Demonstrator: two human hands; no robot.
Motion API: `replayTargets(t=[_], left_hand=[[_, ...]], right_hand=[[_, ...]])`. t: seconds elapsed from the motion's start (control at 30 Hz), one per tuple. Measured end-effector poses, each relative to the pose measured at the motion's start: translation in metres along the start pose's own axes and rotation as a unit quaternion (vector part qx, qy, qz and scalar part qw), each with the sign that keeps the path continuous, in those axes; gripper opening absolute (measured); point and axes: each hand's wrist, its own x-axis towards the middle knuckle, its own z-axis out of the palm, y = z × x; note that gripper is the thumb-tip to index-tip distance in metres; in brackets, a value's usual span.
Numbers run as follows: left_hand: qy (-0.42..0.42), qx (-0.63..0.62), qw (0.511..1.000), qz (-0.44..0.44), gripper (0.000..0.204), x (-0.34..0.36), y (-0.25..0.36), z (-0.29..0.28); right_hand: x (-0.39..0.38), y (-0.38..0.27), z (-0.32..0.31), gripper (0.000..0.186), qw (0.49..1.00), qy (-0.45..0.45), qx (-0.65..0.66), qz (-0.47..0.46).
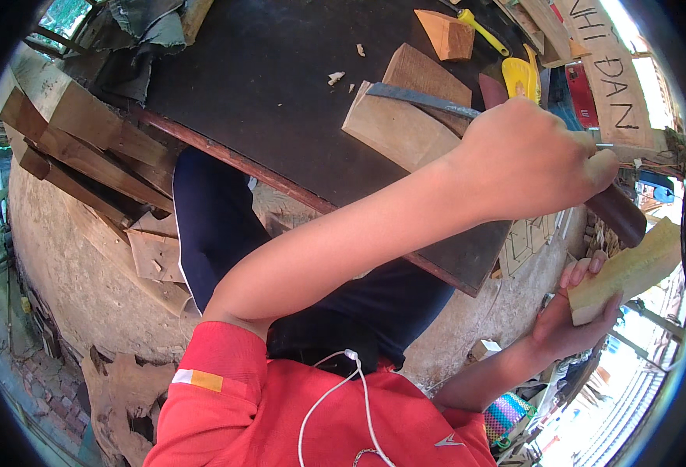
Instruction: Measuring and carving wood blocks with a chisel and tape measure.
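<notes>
My left hand (529, 159), with its arm stretched across to the right, is closed around a chisel. Leftward from the fist runs the chisel's flat grey blade (421, 98), and its dark brown handle (621, 214) sticks out on the other side. Under the blade lie a pale wood piece (397, 128) and a browner wood piece (424, 74), on the dark tabletop (280, 101). Whether the blade tip touches the wood I cannot tell. Lower right, my right hand (576, 315) grips a pale yellowish wooden block (631, 272), close to the handle's end.
At the table's far right are an orange-brown wood block (445, 35), a yellow-handled tool (483, 31), a yellow object (520, 76) and a red object (582, 95). Stacked timber (94, 124) stands left of the table. A lettered board (611, 78) is at right. Wood chips (336, 79) dot the tabletop.
</notes>
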Motion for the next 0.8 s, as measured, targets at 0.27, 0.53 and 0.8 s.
replayTargets(t=[0.27,0.53,0.8], left_hand=[[0.009,-0.011,1.0,-0.001,0.021,-0.002,-0.002,0.0],[-0.02,-0.007,1.0,-0.019,0.028,-0.002,-0.004,0.001],[0.0,0.036,0.999,-0.027,0.033,0.004,-0.004,-0.001]], right_hand=[[-0.004,0.003,0.005,0.052,1.0,0.015,-0.006,0.004],[-0.004,0.002,0.007,0.056,1.0,-0.003,-0.01,0.017],[0.026,-0.061,-0.05,0.062,0.984,0.03,0.133,-0.117]])
